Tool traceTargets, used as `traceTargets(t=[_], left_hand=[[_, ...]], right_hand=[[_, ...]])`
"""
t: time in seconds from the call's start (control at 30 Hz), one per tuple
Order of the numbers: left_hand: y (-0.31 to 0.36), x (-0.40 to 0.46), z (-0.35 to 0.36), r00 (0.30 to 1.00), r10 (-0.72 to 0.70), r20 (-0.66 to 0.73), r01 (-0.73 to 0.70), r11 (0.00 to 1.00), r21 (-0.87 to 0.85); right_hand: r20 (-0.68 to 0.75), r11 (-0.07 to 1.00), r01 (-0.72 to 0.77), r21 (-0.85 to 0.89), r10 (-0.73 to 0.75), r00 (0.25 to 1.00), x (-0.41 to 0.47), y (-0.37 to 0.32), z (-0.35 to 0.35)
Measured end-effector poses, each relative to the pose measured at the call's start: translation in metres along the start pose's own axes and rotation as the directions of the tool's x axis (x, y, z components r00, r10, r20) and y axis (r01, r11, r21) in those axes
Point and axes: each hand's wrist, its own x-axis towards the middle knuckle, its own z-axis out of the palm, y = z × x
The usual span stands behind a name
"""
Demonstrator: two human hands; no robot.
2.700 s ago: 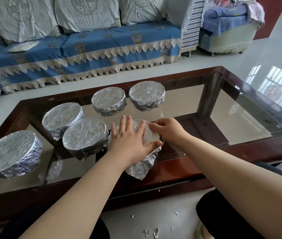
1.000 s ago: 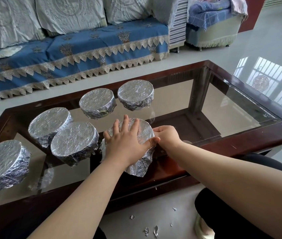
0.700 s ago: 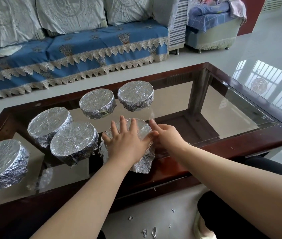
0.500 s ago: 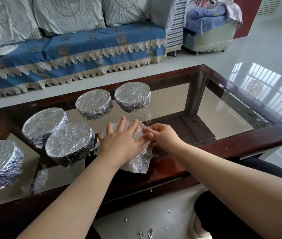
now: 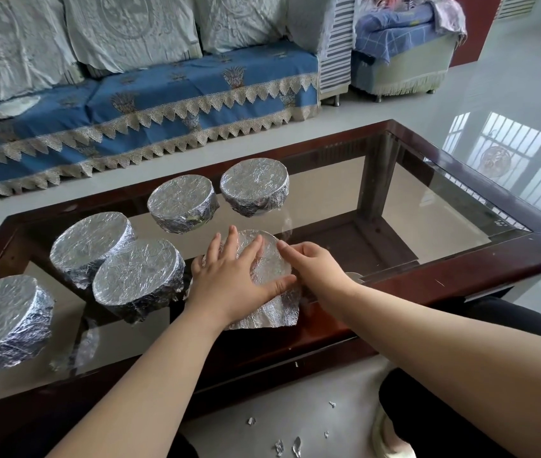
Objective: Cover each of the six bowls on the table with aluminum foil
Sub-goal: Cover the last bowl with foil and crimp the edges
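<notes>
Head view, downward, near table (image 5: pixel 460 279)

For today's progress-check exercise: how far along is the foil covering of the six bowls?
Five bowls look done, like the far one, foil tucked round the sides. The sixth bowl is in hand: left hand presses the foil flat, right hand works its edge. Left: tucking the loose flap.

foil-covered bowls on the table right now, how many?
6. Two at the back, two touching in the middle left, one at the far left, and one under both hands, its near foil edge still loose. None seems hidden.
</notes>
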Motion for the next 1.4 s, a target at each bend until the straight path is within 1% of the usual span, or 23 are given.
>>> traceTargets(t=[0.07,0.17,0.33,0.53,0.67,0.83,0.9,0.97,1.1,1.17,1.23,1.3,1.4], left_hand=[[0.001,0.0,0.0,1.0,-0.006,-0.002,0.006,1.0,-0.008],[0.002,-0.001,0.0,1.0,-0.011,-0.009,0.011,1.0,-0.011],[0.003,-0.001,0.0,1.0,-0.022,-0.003,0.022,1.0,-0.014],[0.003,-0.001,0.0,1.0,-0.026,-0.01,0.026,1.0,-0.008],[0.004,-0.002,0.0,0.999,-0.032,-0.011,0.032,0.999,-0.007],[0.005,-0.002,0.0,0.999,-0.039,-0.016,0.039,0.999,-0.001],[0.005,-0.001,0.0,0.999,-0.041,-0.019,0.041,0.999,-0.001],[0.006,-0.002,0.0,0.999,-0.045,-0.026,0.044,0.999,-0.008],[0.011,-0.003,-0.001,0.997,-0.064,-0.035,0.064,0.998,-0.018],[0.015,-0.004,-0.001,0.994,-0.1,-0.042,0.099,0.995,-0.027],[0.019,-0.005,0.0,0.988,-0.151,-0.043,0.149,0.988,-0.036],[0.023,-0.004,0.001,0.983,-0.182,-0.02,0.181,0.983,-0.043],[0.02,-0.004,-0.003,0.989,-0.143,0.046,0.145,0.988,-0.056]], right_hand=[[0.005,0.996,-0.037,0.078,0.037,0.999,-0.003,0.002,0.0],[-0.032,0.994,-0.037,0.099,0.04,0.999,-0.003,0.003,0.001],[-0.022,0.967,-0.11,0.232,0.118,0.993,0.0,0.0,0.004],[0.011,0.94,-0.189,0.285,0.194,0.981,0.005,-0.004,0.005],[0.005,0.958,-0.214,0.189,0.217,0.976,0.01,-0.003,0.006],[0.084,0.949,-0.226,0.22,0.212,0.974,0.011,-0.007,0.006],[0.079,0.958,-0.212,0.192,0.2,0.977,0.014,-0.008,0.007],[0.035,0.981,-0.168,0.097,0.166,0.986,0.02,-0.008,0.009],[-0.033,0.996,-0.016,-0.088,0.013,0.999,0.02,-0.015,0.006],[-0.03,0.996,-0.009,-0.093,0.007,1.0,0.019,-0.018,0.004],[-0.023,0.999,-0.019,-0.034,0.018,1.0,0.018,-0.02,0.003],[0.002,1.0,-0.011,-0.012,0.011,1.0,0.015,-0.019,0.003],[0.046,0.995,0.057,-0.087,-0.054,0.998,0.007,-0.016,0.0]])
